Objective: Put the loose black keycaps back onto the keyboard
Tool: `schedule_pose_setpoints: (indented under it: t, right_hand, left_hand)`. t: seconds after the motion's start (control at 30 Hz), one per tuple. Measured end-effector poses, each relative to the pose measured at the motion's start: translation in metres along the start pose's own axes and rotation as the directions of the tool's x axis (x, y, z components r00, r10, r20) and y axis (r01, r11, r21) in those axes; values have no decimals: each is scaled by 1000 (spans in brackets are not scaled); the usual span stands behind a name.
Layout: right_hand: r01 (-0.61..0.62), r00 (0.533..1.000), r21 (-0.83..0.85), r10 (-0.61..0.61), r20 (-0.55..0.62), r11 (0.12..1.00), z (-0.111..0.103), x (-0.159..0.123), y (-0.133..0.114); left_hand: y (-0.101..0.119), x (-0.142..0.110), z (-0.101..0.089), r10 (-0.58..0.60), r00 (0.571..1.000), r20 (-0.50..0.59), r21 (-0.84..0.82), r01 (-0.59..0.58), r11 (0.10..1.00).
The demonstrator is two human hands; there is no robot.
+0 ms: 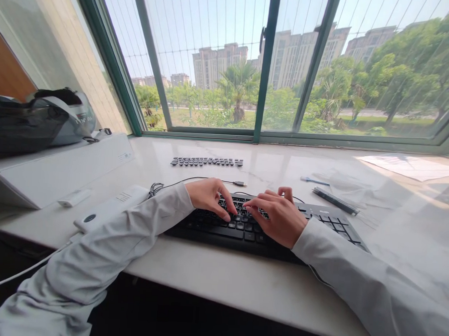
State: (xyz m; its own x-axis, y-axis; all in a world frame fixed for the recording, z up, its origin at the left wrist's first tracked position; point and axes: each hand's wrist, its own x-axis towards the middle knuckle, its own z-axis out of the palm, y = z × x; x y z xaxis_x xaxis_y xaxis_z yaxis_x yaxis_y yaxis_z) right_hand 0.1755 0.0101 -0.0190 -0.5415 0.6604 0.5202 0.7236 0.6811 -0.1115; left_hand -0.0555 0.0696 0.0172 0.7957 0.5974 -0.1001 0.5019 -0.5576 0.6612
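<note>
A black computer keyboard (213, 231) lies near the front edge of the white stone sill; part of it is covered by my hands. Toward its upper middle, several key positions show bare sockets without caps. My left hand (210, 196) reaches down over these keys, thumb and forefinger bent with their tips slightly apart at the keys. Opposite it, my right hand (276, 216) rests over the middle of the keyboard, fingers spread and forefinger tip close to the left fingertips. Nothing shows clearly in either hand. Loose black keycaps (207, 161) are laid out in rows behind the keyboard.
A cable with a USB plug (239, 184) runs behind the keyboard. At right lie a blue-tipped pen-like tool (314, 181), a dark strip (334, 201) and paper (412, 168). At left are a power strip (107, 209), a white box (59, 167) and a dark bag (27, 127).
</note>
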Motion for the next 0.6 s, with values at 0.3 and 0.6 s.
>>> schedule_pose_setpoints:
  t: [0.3,0.6]
  right_hand:
    - [74,996,11,-74,39,997,0,-3,-5]
    - [160,986,32,-161,43,987,-1,-3,-8]
  left_hand:
    - [-5,2,1,-32,999,-26,-29,32,999]
    - [-15,5,4,-16,998,-64,-12,15,1000]
